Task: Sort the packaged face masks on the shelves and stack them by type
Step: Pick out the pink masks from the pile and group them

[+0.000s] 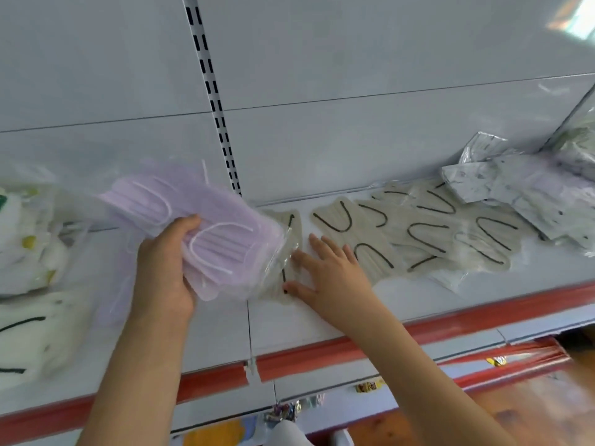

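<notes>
No brand or label I can actually read on any of these packs. Far left of the grip there's a blurry pile of white packs (29,252). The left hand (162,268) grips a stack of lilac mask packs (206,226), thumb curled over the top, held tilted above the shelf (322,320). Just right of it, the right hand (325,272) lies flat, fingers spread, on a beige pack with black ear loops (289,249). More beige packs (434,236) run rightward, then grey-printed packs (528,194). Bare shelf sits in front, up to the red edge strip (418,329).
</notes>
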`<move>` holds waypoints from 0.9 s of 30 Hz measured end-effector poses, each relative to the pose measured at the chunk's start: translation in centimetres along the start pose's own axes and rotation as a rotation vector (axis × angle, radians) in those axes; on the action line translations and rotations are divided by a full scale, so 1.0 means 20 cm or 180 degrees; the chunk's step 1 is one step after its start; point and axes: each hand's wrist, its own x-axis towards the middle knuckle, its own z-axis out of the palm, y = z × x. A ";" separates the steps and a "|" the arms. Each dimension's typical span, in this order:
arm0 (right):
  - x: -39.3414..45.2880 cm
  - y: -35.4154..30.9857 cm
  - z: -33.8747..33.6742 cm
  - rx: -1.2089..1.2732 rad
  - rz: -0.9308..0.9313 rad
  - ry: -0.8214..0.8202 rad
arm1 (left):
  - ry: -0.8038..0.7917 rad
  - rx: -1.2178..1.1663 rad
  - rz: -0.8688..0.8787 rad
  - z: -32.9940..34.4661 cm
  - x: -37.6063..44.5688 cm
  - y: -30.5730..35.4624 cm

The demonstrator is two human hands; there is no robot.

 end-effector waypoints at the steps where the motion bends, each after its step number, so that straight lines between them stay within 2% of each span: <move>1: 0.00 0.04 -0.01 0.0185 0.0030 0.0077 | -0.0144 0.0024 -0.0097 0.05 -0.01 -0.03; 5: -0.06 0.21 -0.10 0.0884 0.0244 0.0735 | -0.0748 0.0178 -0.0516 0.22 -0.02 -0.13; 8: -0.13 0.40 -0.19 0.1181 0.0730 0.1484 | -0.1320 0.0332 -0.0802 0.36 -0.05 -0.20; 10: -0.17 0.53 -0.23 0.1236 0.1072 0.1798 | -0.1516 0.0331 -0.0935 0.47 -0.08 -0.25; 12: -0.21 0.65 -0.25 0.1065 0.1314 0.1808 | -0.1461 0.0357 -0.0956 0.54 -0.08 -0.28; 17: -0.21 0.81 -0.25 0.0511 0.1416 0.1081 | -0.1346 0.0587 -0.0934 0.63 -0.06 -0.32; 21: -0.18 0.83 -0.26 0.0380 0.1636 0.1591 | -0.1374 0.0709 -0.0914 0.66 -0.09 -0.32; 27: -0.25 0.96 -0.38 0.0508 0.2489 0.2322 | -0.1317 0.0869 -0.0751 0.62 -0.07 -0.31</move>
